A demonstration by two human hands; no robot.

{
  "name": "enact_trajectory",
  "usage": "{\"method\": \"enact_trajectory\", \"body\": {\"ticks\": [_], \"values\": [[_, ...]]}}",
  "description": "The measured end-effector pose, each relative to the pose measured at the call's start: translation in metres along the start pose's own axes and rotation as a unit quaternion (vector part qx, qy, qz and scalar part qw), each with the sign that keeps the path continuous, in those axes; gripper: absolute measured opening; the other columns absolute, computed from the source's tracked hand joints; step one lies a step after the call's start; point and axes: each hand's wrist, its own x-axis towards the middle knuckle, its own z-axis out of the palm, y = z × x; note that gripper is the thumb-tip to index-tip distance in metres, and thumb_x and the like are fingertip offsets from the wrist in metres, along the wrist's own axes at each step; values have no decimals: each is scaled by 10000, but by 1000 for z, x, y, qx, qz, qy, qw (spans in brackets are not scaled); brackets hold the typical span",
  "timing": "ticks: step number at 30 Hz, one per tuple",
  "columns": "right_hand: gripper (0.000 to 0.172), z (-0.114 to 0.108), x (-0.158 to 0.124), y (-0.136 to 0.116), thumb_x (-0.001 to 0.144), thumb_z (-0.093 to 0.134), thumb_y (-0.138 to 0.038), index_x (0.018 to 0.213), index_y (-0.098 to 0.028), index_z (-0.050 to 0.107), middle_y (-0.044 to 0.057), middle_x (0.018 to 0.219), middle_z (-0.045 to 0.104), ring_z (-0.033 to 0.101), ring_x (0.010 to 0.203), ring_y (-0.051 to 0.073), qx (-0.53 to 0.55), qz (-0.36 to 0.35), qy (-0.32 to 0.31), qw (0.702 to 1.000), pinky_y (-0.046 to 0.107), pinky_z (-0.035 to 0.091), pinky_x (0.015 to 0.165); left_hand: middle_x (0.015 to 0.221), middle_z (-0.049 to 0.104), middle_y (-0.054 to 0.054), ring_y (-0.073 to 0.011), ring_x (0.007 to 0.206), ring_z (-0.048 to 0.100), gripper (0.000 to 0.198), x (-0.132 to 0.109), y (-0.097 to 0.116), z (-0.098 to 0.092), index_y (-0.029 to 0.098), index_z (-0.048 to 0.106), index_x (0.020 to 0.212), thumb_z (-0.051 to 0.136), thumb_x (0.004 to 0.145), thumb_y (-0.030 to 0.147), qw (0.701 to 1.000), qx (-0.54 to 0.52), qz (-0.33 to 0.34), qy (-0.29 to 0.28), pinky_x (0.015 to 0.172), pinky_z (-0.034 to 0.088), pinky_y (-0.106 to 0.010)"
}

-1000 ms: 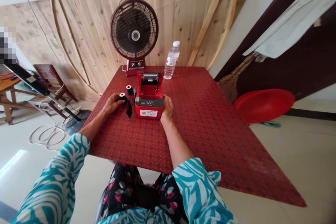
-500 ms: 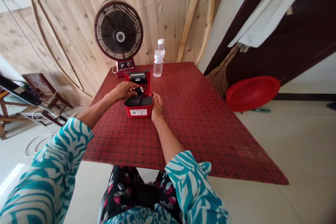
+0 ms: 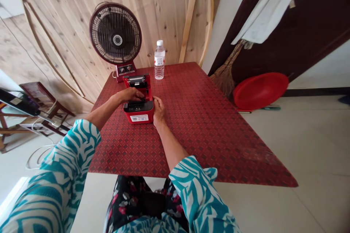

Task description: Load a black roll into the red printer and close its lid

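A red and black box-like device (image 3: 139, 115), perhaps a small printer, sits on the table with its lid raised at the back. My left hand (image 3: 131, 95) reaches into the open compartment from the left, fingers curled downward; whatever they hold is hidden there. Against the device's right side, my right hand (image 3: 159, 111) grips it with fingers bent round the edge. A white label with printed codes (image 3: 139, 118) is on the front face.
A dark red fan (image 3: 116, 36) stands behind the device at the table's back left. Right of it is an upright water bottle (image 3: 159, 61). The red patterned table (image 3: 191, 134) extends to the right. A broom (image 3: 226, 76) and a red basin (image 3: 261, 91) are beyond its right edge.
My left hand has lowered into the compartment, and the black roll with a pale centre that it held is hidden. The view has shifted slightly, while my right hand stays at the device's side.
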Motion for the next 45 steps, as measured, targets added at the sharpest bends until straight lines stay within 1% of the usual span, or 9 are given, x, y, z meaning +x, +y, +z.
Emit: {"method": "enact_trajectory", "body": {"ticks": [2,7,12,19,25,29,32,36,45], "values": [[321,0,-2,-4,837,511,-433,1022,-236,684,32,1068,731,646,1017,187,-3,4,2,1000,364,488,955,860,776,-18,-197,795,713,207,-19,1,2,237,781,921,700,771,355,998,-58,-1,30,774,544,-293],[338,-1,-4,-13,829,512,-452,1017,-227,681,35,1038,732,651,988,187,7,15,-3,1000,375,487,955,962,760,-82,-226,919,706,353,-73,10,32,196,748,890,590,883,512,962,-137,-10,234,866,544,-364],[378,-3,-6,-12,796,546,-503,1020,-222,664,38,1023,735,653,975,187,17,36,0,999,376,510,926,1062,727,-94,-230,1072,662,355,-89,10,61,205,718,853,557,918,514,932,-147,35,329,983,508,-423],[473,9,43,-41,800,537,-616,1121,-278,614,40,1280,656,601,1166,208,-25,19,-11,999,460,444,1068,1308,601,-100,-272,1311,465,307,-93,10,62,230,744,906,493,973,394,923,44,85,372,1106,382,-521],[451,32,82,-76,837,474,-646,1035,-283,655,9,1168,697,601,1128,198,-82,-22,-115,990,439,416,1081,1511,434,-63,-299,1435,295,333,-93,7,65,230,744,881,464,983,378,912,104,86,388,1157,292,-564],[501,19,61,-71,863,413,-669,847,-242,677,26,992,710,618,1026,195,-107,-99,-115,983,408,436,1038,1530,418,-50,-316,1447,281,310,-92,8,64,244,731,885,486,966,416,909,93,87,396,1166,272,-582],[511,5,36,-59,879,397,-659,774,-234,660,49,1057,688,600,1102,203,-111,-140,-94,979,411,409,1076,1524,431,-69,-342,1454,278,302,-92,10,63,236,692,888,521,936,481,910,73,63,404,1161,256,-613],[507,-4,11,-48,901,368,-655,799,-242,645,57,1157,648,562,1178,200,-116,-153,-72,979,411,381,1116,1511,439,-135,-330,1435,322,422,-94,8,65,212,641,1067,462,940,572,908,52,42,413,1158,265,-591],[560,-7,5,-42,895,322,-703,833,-244,637,78,1165,615,547,1169,217,-126,-180,-70,973,428,374,1111,1468,482,-112,-283,1416,333,607,-95,-2,72,211,694,1010,206,1002,571,913,39,35,404,1174,263,-543]]}}
